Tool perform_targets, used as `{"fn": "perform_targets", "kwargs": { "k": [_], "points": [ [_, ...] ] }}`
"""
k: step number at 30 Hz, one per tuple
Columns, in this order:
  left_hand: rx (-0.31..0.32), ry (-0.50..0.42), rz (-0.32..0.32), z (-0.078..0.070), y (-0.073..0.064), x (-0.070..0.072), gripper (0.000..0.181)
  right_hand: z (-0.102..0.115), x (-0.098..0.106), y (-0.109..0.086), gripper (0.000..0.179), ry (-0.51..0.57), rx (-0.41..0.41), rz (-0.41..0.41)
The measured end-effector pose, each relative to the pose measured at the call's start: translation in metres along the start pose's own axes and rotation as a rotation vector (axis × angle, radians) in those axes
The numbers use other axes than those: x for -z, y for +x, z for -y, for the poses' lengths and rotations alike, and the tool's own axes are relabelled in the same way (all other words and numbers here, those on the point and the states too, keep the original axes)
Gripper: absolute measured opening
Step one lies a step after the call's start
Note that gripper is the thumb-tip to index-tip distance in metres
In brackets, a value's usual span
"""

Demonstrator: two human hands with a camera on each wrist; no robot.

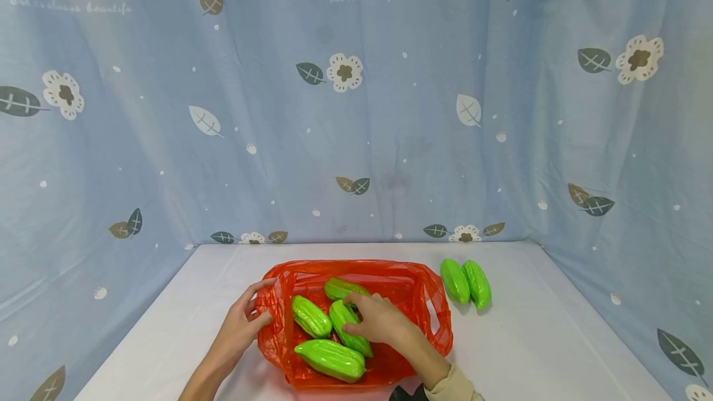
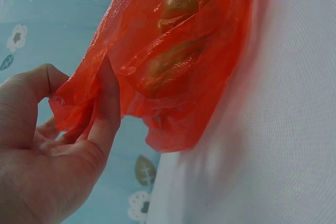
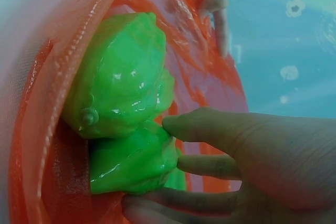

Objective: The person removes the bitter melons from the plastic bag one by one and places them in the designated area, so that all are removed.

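Observation:
A red plastic bag (image 1: 392, 361) lies spread open with several green, ridged bitter melons inside. My left hand (image 1: 242, 320) pinches its left edge, and in the left wrist view the film runs between the thumb and fingers (image 2: 109, 106). Inside the bag, my right hand (image 1: 384, 320) holds the middle bitter melon (image 1: 349, 334), thumb on one side and fingers on the other. Around that one lie a front melon (image 1: 331, 359), a left melon (image 1: 311, 317) and a back melon (image 1: 341, 288). In the right wrist view, a nearer melon (image 3: 118, 77) sits against the held one.
Two more bitter melons, one (image 1: 455, 281) beside the other (image 1: 478, 284), lie on the white table (image 1: 535, 339) right of the bag. The bag's handle loop (image 1: 442, 327) flops over on its right side. A blue printed curtain (image 1: 390, 141) encloses the table's back and sides.

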State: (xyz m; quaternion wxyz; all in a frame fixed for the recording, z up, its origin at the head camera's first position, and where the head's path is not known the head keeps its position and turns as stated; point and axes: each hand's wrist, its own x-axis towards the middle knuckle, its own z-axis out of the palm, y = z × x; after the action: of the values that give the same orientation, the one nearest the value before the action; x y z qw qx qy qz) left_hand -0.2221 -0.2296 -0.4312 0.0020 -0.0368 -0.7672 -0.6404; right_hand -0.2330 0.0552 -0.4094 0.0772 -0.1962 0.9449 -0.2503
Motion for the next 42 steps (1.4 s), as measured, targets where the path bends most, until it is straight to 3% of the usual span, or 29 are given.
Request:
{"fn": "perform_targets", "kwargs": {
  "k": [24, 33, 42],
  "points": [
    [0.012, -0.002, -0.01, 0.0, 0.0, -0.001, 0.063, -0.002, 0.001, -0.004, 0.045, 0.007, -0.005, 0.0],
    [0.015, -0.006, -0.007, -0.002, 0.0, 0.0, 0.063, -0.005, 0.011, -0.01, 0.047, 0.018, -0.013, -0.005],
    [0.007, -0.004, -0.004, 0.0, 0.0, 0.001, 0.064, -0.009, 0.023, -0.02, 0.046, -0.007, 0.034, -0.053]
  ]
}}
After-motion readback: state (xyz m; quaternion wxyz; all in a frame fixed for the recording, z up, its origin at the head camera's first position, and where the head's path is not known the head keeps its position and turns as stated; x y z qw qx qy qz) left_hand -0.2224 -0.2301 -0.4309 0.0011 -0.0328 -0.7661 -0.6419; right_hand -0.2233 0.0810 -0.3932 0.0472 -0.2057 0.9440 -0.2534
